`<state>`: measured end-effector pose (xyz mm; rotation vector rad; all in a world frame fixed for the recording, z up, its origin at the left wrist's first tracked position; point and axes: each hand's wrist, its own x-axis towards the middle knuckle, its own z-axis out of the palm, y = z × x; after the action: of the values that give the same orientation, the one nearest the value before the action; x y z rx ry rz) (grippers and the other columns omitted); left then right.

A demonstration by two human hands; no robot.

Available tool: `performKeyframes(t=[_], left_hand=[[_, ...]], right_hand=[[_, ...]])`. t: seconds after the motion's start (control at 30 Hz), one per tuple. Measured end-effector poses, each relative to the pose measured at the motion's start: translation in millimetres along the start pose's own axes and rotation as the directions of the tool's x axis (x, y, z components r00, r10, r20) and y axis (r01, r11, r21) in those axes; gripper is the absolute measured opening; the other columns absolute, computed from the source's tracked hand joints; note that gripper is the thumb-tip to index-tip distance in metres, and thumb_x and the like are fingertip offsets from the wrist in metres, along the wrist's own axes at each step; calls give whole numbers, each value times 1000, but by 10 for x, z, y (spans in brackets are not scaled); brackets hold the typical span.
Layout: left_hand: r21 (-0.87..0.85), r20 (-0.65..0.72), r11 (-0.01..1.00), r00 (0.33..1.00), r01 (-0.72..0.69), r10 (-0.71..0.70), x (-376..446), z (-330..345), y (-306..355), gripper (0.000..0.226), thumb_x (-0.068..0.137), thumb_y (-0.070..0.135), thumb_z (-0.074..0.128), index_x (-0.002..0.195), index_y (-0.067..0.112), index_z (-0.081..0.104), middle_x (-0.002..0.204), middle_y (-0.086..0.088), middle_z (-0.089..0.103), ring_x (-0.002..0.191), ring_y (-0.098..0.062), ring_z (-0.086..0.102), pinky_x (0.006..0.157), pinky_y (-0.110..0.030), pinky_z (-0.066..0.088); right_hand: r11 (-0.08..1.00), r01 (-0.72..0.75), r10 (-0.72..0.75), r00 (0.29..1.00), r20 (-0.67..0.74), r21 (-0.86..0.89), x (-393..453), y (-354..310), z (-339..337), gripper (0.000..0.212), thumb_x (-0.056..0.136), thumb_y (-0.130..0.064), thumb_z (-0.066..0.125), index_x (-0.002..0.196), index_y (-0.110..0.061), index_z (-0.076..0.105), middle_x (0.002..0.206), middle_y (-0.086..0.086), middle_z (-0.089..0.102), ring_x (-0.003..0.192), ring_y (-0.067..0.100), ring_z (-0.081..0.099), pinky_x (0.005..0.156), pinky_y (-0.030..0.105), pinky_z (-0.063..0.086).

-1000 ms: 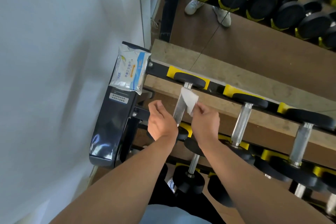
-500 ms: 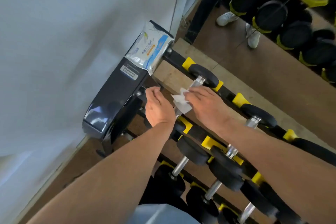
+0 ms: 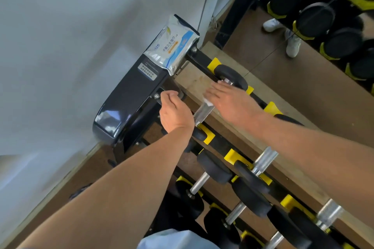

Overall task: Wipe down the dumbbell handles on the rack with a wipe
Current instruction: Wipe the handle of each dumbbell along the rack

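wiping has begun: a second ago both hands held the wipe (image 3: 206, 100) unfolded above the first handle (image 3: 203, 111); now the right hand (image 3: 228, 100) lies over that handle with fingers straight, pressing the wipe onto the steel. only a white corner shows under the palm, at about 9 o'clock of the hand. left hand (image 3: 175, 110) has let go of the wipe and sits at 9 o'clock of the handle, fingers curled toward the rack (image 3: 129, 95) end; whether it grips anything cannot be told. wipe pack (image 3: 172, 49) rests atop the rack at 11 o'clock. judgement: first handle under way, the others not yet wiped.
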<state>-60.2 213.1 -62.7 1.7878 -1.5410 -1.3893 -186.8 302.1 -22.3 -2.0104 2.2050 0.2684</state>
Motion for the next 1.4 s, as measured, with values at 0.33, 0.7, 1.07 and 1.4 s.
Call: performKeyframes(t=[0.33,0.7,1.07,1.4], left_hand=[[-79,42,997,999,16,-13,29,-12,-17,33,103,22,29,103,19,62,75,6,57,69,-4,50,58,-25,33],[-122,41,993,999,6,-1,26,-17,-7,41,92,31,23,96,19,62,64,6,51,60,-4,49,57,-30,34],[-83,84,996,996,20,-13,38,-30,16,35,99,22,30,98,21,64,68,3,57,66,-11,52,57,-28,33],[-35,110,999,993,-27,31,28,-41,10,35,98,25,28,96,20,63,67,6,55,63,-4,50,55,-28,33]], right_hand=[[598,-443,590,807,7,668,106,-371,-269,27,106,-23,44,122,-12,63,98,5,69,94,24,66,74,31,49],[938,-226,232,973,5,262,-145,-437,216,51,87,-2,61,137,-9,58,145,9,55,141,22,43,123,36,19],[793,-308,540,755,-372,526,128,-312,-478,32,100,-5,40,117,-18,63,114,-3,69,110,-7,57,93,29,50],[737,-385,449,893,22,555,-212,-1015,234,53,95,-8,54,146,-21,48,154,-8,38,145,4,22,120,18,1]])
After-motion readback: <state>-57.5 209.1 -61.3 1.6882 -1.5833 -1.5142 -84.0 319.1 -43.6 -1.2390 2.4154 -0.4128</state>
